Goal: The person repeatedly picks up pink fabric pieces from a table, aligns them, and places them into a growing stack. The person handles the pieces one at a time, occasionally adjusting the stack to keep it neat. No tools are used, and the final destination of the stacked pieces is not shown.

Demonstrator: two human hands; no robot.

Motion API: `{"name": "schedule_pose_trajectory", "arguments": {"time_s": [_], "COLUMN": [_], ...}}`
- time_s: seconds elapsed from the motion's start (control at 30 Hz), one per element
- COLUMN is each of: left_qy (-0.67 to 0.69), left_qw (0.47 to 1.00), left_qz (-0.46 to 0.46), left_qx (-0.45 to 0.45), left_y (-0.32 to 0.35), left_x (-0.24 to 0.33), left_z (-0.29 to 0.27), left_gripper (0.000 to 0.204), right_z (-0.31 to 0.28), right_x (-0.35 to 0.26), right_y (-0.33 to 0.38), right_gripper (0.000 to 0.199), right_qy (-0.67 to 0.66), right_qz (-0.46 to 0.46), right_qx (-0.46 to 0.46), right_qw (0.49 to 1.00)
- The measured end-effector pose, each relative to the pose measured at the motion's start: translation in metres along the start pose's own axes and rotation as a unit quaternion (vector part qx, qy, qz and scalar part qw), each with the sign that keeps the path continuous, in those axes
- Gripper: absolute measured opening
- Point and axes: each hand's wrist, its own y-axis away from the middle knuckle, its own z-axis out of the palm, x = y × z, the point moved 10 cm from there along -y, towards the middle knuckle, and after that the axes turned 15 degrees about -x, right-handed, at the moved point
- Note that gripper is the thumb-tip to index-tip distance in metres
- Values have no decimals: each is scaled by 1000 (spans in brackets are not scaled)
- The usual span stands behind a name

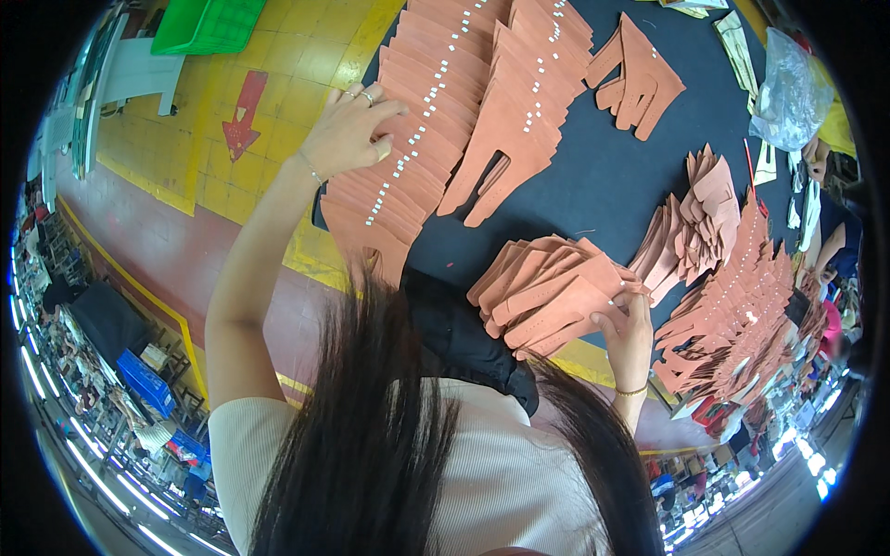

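Note:
Overlapping salmon-coloured leather cut pieces [431, 56] run in a long row along the left side of the dark table, each with a small white tag. Over that row's left edge is my left hand [357, 130], fingers bent and apart, thumb close to the leather; nothing shows in its grip. At the table's near edge my right hand [632, 332] grips the right end of a fanned stack of leather pieces [547, 292], thumb on top. The fingers under this stack are hidden. A second tagged row [528, 93] lies beside the first.
A few loose leather pieces [640, 79] lie on the black tabletop [593, 176]. More piles [695, 222] and a large tagged heap [732, 315] are at the right. A clear plastic bag [790, 88] sits at the far right, near another person's hand [816, 159]. A green crate [209, 23] stands far left.

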Motion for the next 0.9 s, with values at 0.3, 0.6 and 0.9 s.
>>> {"name": "schedule_pose_trajectory", "arguments": {"time_s": [0.3,0.6,0.9], "left_qy": [-19,13,-7], "left_qw": [1000,993,979], "left_qz": [0,-35,-59], "left_qx": [-1,-109,-193], "left_y": [-4,-23,-35], "left_x": [-1,-3,1], "left_z": [1,5,9], "left_gripper": [45,43,47], "right_z": [0,0,-1], "right_x": [2,3,3], "right_y": [-1,-1,-2], "right_gripper": [34,35,34], "right_qy": [-4,-9,-13], "right_qz": [7,11,10], "right_qx": [-2,-1,3], "right_qw": [1000,1000,1000]}}
